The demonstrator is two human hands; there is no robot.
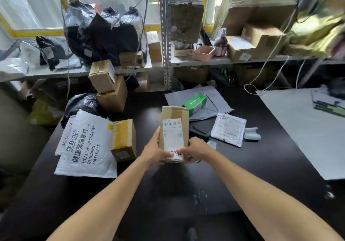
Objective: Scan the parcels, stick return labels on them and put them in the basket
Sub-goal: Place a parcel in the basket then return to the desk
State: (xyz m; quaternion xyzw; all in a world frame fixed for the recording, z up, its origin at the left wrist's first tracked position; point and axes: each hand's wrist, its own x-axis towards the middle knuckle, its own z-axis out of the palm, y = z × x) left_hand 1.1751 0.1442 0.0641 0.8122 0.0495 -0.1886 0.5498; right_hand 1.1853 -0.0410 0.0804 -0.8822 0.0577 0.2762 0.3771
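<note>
A tall brown cardboard parcel (174, 130) with a white shipping label and barcode on its face is held above the black table (186, 194). My left hand (155, 151) grips its lower left side. My right hand (196, 149) grips the lower right corner, thumb pressed on a small white label with black print near the parcel's bottom edge. A black scanner-like device (199, 130) lies on the table just right of the parcel, partly hidden. No basket is in view.
A white mailer bag with printed text (85, 143) and a yellow-taped box (124, 140) lie to the left. A green box (195, 103) on a grey bag, a white padded envelope (228, 128) and a label roll (252, 133) sit to the right. Shelves behind hold parcels.
</note>
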